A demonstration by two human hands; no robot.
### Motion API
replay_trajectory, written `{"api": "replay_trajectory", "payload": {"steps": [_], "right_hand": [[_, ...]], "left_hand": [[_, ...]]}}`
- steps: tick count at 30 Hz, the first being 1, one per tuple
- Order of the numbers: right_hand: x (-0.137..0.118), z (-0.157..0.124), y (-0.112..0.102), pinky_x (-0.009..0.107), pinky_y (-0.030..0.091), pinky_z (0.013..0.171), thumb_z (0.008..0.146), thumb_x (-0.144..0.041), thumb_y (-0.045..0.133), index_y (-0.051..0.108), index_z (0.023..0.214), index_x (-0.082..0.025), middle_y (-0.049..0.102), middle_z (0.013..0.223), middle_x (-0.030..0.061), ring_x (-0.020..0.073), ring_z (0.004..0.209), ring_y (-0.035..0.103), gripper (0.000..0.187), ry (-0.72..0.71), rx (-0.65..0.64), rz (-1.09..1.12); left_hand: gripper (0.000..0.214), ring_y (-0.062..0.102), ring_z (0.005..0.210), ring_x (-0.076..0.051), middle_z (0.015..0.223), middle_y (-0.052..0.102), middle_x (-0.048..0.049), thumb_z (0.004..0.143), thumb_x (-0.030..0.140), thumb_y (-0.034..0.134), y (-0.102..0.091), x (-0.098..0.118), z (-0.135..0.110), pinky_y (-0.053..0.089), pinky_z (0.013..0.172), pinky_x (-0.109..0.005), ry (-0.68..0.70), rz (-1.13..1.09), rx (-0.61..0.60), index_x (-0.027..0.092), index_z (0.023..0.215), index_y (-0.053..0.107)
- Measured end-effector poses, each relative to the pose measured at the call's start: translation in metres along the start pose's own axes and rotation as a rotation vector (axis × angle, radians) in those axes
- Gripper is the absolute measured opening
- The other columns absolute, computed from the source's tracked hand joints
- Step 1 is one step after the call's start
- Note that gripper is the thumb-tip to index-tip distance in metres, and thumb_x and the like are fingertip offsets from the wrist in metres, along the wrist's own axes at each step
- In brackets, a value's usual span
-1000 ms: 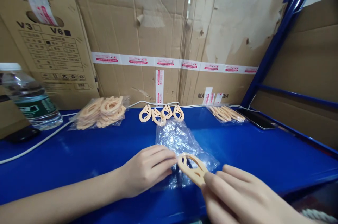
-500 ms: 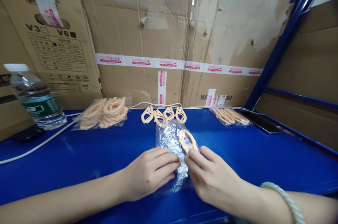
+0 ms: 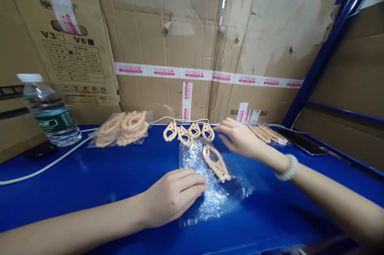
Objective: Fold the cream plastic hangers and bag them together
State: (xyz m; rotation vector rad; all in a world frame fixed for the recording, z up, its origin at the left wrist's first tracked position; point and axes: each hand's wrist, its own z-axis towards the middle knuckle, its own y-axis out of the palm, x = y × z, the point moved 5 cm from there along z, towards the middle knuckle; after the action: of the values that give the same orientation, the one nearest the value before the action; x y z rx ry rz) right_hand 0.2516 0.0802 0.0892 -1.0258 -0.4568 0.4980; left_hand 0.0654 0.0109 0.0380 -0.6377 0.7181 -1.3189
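Observation:
A clear plastic bag lies on the blue table with a beige folding hanger, folded up, in its upper part. My left hand has its fingers closed at the bag's left edge. Beyond the bag, several more folded hangers form a row, the rightmost hanger standing closest to my right hand. That hand is open, its thumb apart from the fingers, and its fingertips are at or just beside this hanger. Whether they touch cannot be seen clearly.
Bagged hangers are stacked at the back left, beside a water bottle and a black object. More bagged hangers and a phone lie at the right. A white cable crosses the table; cardboard stands behind.
My right hand has let go of the hanger in the bag and moved up and right to the row's right end. My left hand stays at the bag. The view has shifted slightly.

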Motion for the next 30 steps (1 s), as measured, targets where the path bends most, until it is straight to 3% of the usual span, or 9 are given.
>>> {"api": "replay_trajectory", "payload": {"steps": [2, 6, 10, 13, 16, 21, 24, 28, 30], "right_hand": [[0.033, 0.02, 0.032, 0.039, 0.042, 0.09, 0.08, 0.001, 0.042, 0.055, 0.128, -0.008, 0.063, 0.112, 0.0174, 0.0259, 0.107, 0.052, 0.05, 0.003, -0.178, -0.021], [0.069, 0.044, 0.084, 0.037, 0.038, 0.101, 0.066, 0.008, 0.049, 0.049, 0.135, -0.01, 0.054, 0.136, 0.0167, 0.0245, 0.124, 0.047, 0.072, -0.065, -0.317, 0.0], [0.081, 0.046, 0.093, 0.036, 0.04, 0.099, 0.066, 0.004, 0.055, 0.054, 0.129, -0.009, 0.056, 0.131, 0.0187, 0.0269, 0.12, 0.051, 0.064, -0.085, -0.375, -0.011], [0.086, 0.032, 0.079, 0.033, 0.047, 0.084, 0.068, -0.002, 0.058, 0.062, 0.112, -0.009, 0.065, 0.11, 0.0178, 0.027, 0.1, 0.061, 0.046, -0.052, -0.417, -0.028], [0.089, 0.006, 0.063, 0.027, 0.048, 0.069, 0.069, -0.002, 0.056, 0.063, 0.103, -0.012, 0.068, 0.091, 0.0116, 0.021, 0.079, 0.064, 0.036, -0.01, -0.46, -0.025], [0.088, -0.046, 0.032, 0.033, 0.049, 0.078, 0.087, -0.01, 0.045, 0.064, 0.1, -0.014, 0.064, 0.098, 0.0129, 0.0224, 0.086, 0.063, 0.024, 0.038, -0.398, -0.034], [0.072, -0.07, -0.006, 0.036, 0.051, 0.079, 0.095, -0.017, 0.036, 0.064, 0.103, -0.017, 0.063, 0.1, 0.0132, 0.0231, 0.089, 0.063, 0.029, 0.073, -0.155, -0.033], [0.017, -0.107, -0.071, 0.029, 0.055, 0.07, 0.092, -0.021, 0.051, 0.063, 0.106, -0.026, 0.067, 0.093, 0.0052, 0.0193, 0.082, 0.067, 0.019, 0.077, 0.326, -0.022], [-0.013, -0.129, -0.086, 0.03, 0.057, 0.07, 0.087, -0.024, 0.06, 0.064, 0.103, -0.031, 0.07, 0.092, 0.0018, 0.0202, 0.078, 0.069, 0.018, 0.116, 0.4, -0.068]], "left_hand": [[0.021, 0.067, 0.086, -0.021, 0.098, 0.072, -0.0126, 0.09, 0.004, 0.05, 0.0, 0.0, 0.0, 0.059, 0.078, -0.035, 0.004, -0.003, 0.004, 0.007, 0.105, 0.065], [0.021, 0.067, 0.085, -0.021, 0.097, 0.072, -0.0133, 0.089, 0.004, 0.051, -0.001, 0.001, -0.002, 0.059, 0.078, -0.034, 0.009, -0.009, 0.005, 0.006, 0.106, 0.064], [0.023, 0.067, 0.085, -0.02, 0.097, 0.072, -0.0125, 0.089, 0.004, 0.049, -0.002, -0.001, -0.003, 0.059, 0.077, -0.033, 0.001, -0.022, 0.009, 0.008, 0.107, 0.064], [0.024, 0.067, 0.087, -0.02, 0.098, 0.072, -0.0127, 0.089, 0.004, 0.049, -0.001, -0.002, -0.003, 0.059, 0.078, -0.032, -0.009, -0.046, -0.006, 0.008, 0.108, 0.063], [0.026, 0.067, 0.088, -0.021, 0.099, 0.072, -0.013, 0.088, 0.003, 0.048, -0.001, -0.003, -0.003, 0.059, 0.079, -0.034, -0.01, -0.056, -0.003, 0.008, 0.108, 0.064], [0.028, 0.064, 0.086, -0.022, 0.098, 0.072, -0.0134, 0.085, -0.001, 0.049, -0.004, -0.002, -0.002, 0.059, 0.076, -0.036, 0.01, -0.066, 0.026, 0.007, 0.107, 0.064], [0.03, 0.065, 0.083, -0.021, 0.099, 0.073, -0.013, 0.085, -0.001, 0.048, -0.005, -0.001, -0.003, 0.059, 0.074, -0.036, 0.024, -0.035, 0.039, 0.008, 0.109, 0.063], [0.028, 0.069, 0.084, -0.019, 0.099, 0.074, -0.0122, 0.09, 0.002, 0.045, -0.006, 0.0, -0.005, 0.059, 0.078, -0.034, 0.003, 0.007, 0.06, 0.01, 0.109, 0.063], [0.027, 0.07, 0.086, -0.019, 0.099, 0.074, -0.0118, 0.091, 0.003, 0.044, -0.007, 0.0, -0.005, 0.059, 0.08, -0.033, -0.008, 0.016, 0.063, 0.01, 0.109, 0.064]]}}
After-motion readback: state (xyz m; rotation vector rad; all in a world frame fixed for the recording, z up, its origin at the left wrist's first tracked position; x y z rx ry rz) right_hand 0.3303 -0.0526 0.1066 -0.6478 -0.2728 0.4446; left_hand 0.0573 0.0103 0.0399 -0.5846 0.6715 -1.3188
